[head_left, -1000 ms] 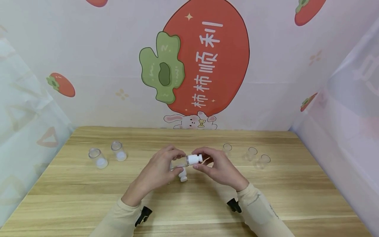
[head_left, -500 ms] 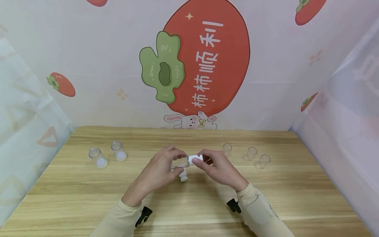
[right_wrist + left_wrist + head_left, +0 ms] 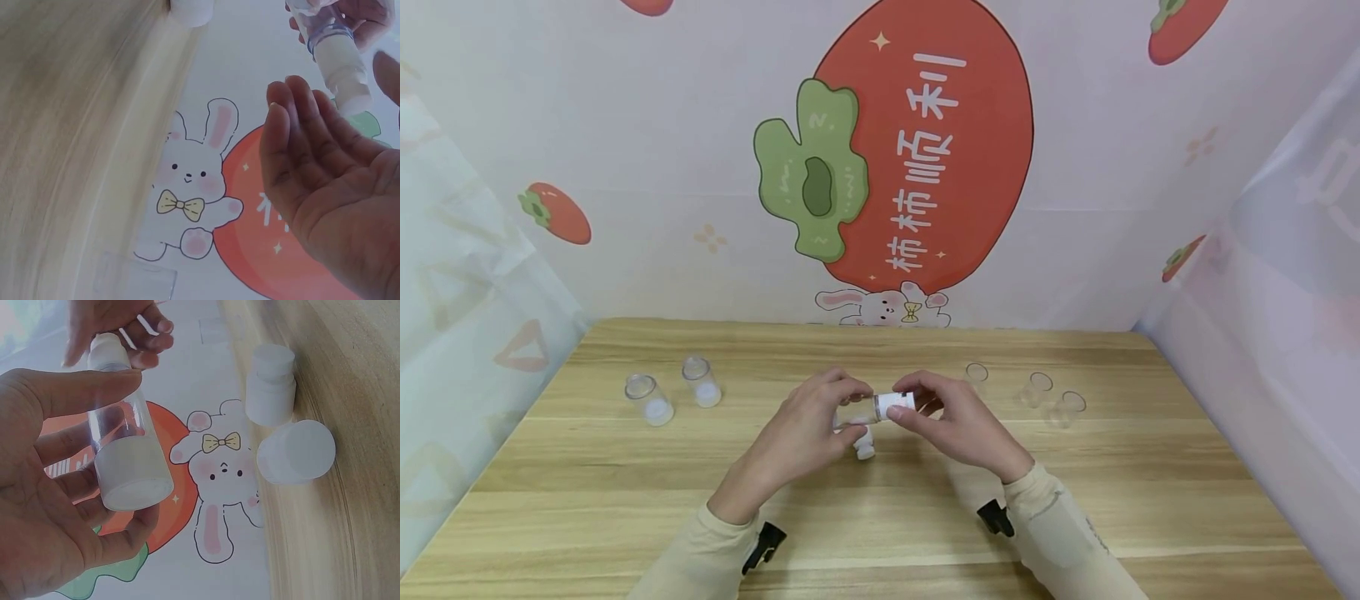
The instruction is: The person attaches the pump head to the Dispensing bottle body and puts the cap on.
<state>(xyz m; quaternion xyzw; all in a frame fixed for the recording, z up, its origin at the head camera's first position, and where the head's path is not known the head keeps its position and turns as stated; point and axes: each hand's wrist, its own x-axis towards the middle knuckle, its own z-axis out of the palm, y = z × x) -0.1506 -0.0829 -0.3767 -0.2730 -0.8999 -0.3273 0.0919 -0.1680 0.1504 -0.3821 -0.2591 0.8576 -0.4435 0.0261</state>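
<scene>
My left hand (image 3: 808, 425) grips a clear tube (image 3: 134, 419) with a white base, its thumb on one side and fingers on the other. From the tube's far rim sticks a small white bottle (image 3: 344, 65), cap end outward. My right hand (image 3: 337, 169) arches loosely around that end. Both wrist views show gaps between its fingers and the bottle; in the head view its thumb overlaps the bottle. Below, two more white bottles (image 3: 269, 384) rest on the table; in the head view my left hand hides most of them.
Two clear containers (image 3: 647, 400) with white bottoms stand at the table's left. Several clear empty cups (image 3: 1036, 390) sit at the right. A printed cloth wall (image 3: 670, 167) rises behind the wooden table (image 3: 925, 542).
My right thumb has moved up over the white bottle in the head view, and the hand has shifted slightly. My left hand and the tube have stayed in place.
</scene>
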